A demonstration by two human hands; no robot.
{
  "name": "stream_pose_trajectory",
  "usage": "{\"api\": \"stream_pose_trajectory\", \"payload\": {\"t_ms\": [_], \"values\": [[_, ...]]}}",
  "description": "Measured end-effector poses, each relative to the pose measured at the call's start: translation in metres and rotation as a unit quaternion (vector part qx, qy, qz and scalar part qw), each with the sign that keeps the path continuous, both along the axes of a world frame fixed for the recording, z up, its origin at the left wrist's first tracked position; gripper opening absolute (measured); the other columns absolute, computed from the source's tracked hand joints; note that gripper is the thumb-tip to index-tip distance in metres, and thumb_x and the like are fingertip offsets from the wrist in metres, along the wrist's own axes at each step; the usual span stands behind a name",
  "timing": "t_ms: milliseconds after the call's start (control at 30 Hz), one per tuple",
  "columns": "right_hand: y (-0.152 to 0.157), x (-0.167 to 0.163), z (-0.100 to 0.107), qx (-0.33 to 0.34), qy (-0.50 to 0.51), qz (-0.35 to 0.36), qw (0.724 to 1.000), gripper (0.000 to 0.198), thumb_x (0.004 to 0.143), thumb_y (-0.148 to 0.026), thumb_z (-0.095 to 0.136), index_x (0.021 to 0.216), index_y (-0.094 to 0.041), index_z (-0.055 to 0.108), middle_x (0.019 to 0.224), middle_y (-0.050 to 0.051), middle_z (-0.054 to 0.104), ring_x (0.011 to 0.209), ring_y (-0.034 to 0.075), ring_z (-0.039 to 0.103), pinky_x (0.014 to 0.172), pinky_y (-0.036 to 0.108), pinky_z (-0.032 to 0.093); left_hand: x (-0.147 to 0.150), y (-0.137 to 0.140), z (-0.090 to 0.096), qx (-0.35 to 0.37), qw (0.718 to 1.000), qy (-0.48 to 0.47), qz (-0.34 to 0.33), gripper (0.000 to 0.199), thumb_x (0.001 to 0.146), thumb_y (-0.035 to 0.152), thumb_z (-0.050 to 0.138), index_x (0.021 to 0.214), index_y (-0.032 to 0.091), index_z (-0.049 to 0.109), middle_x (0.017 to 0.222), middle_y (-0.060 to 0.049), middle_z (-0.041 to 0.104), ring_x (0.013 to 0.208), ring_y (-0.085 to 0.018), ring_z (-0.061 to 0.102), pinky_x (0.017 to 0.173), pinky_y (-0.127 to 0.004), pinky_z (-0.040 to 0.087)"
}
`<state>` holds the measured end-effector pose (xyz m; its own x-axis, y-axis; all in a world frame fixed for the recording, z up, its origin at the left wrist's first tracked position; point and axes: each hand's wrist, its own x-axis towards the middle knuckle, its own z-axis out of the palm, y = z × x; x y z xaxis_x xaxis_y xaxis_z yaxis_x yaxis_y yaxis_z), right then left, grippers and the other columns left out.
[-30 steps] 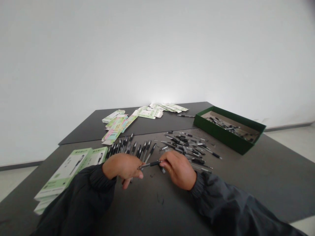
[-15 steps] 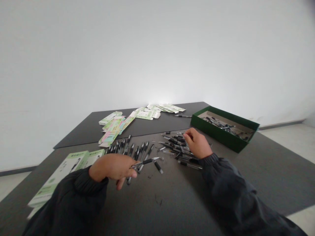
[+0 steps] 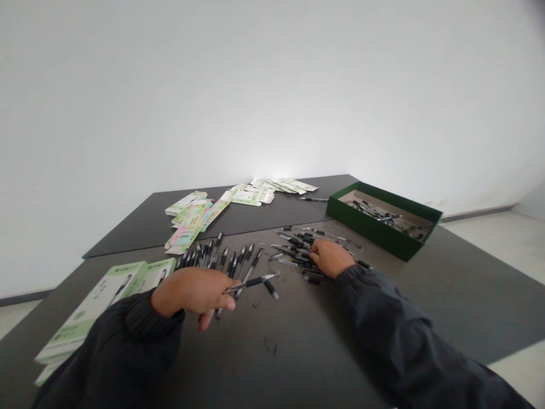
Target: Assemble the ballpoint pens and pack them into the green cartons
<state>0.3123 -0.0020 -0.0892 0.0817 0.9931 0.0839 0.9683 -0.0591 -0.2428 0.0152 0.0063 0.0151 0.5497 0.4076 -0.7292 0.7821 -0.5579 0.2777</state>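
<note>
My left hand point(image 3: 198, 294) is closed on an uncapped gel pen point(image 3: 255, 280), whose clear tip points right. Beneath and behind that hand lie several capped gel pens point(image 3: 243, 257), roughly side by side. A loose black pen cap point(image 3: 271, 289) rests on the table just past the held pen. On the right, my right hand point(image 3: 331, 258) reaches down into a jumbled pile of pen parts point(image 3: 298, 250). Its fingers are curled together at the pile, and what they grip is hidden.
A green open box point(image 3: 374, 233) with more pen parts stands at the right. Flattened cartons point(image 3: 193, 226) lie at the back left, others point(image 3: 251, 195) at the back middle. Green-and-white pen boxes point(image 3: 96, 301) sit beside my left forearm on the dark table point(image 3: 298, 346).
My right hand has moved down and slightly left, deeper into the pile of pen parts. My left hand keeps the gel pen nearly in place. The view has shifted slightly.
</note>
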Motion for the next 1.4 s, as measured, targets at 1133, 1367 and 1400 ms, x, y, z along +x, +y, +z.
{"api": "stream_pose_trajectory", "payload": {"t_ms": [1133,1367,1400], "values": [[-0.044,-0.059,0.028,0.017,0.448,0.270,0.852,0.012,0.087,-0.022,0.047,0.094,-0.016,0.053,0.068,-0.002,0.052,0.056,0.008,0.049,0.055,0.020,0.039,0.008,0.006,-0.004,-0.004,0.999,0.037,-0.013,0.034,0.090,0.030,0.036,0.095,0.010,0.062,0.075,-0.013,0.072,0.071,-0.020,0.066,0.059,-0.022,0.044],[-0.047,-0.062,0.037,0.090,0.338,0.294,0.890,0.012,0.082,-0.014,0.050,0.091,-0.017,0.058,0.080,0.000,0.059,0.072,0.010,0.053,0.067,0.021,0.039,0.010,0.005,-0.007,-0.011,0.999,0.045,-0.004,0.034,0.088,0.029,0.037,0.108,0.008,0.056,0.077,-0.015,0.072,0.074,-0.022,0.067,0.059,-0.024,0.045],[-0.048,-0.064,0.038,0.091,0.334,0.295,0.890,0.012,0.082,-0.014,0.050,0.091,-0.017,0.058,0.080,0.000,0.060,0.072,0.010,0.053,0.067,0.021,0.039,0.010,0.005,-0.008,-0.013,0.999,0.047,-0.003,0.034,0.088,0.029,0.037,0.108,0.008,0.056,0.077,-0.015,0.072,0.073,-0.022,0.067,0.058,-0.024,0.045]]}}
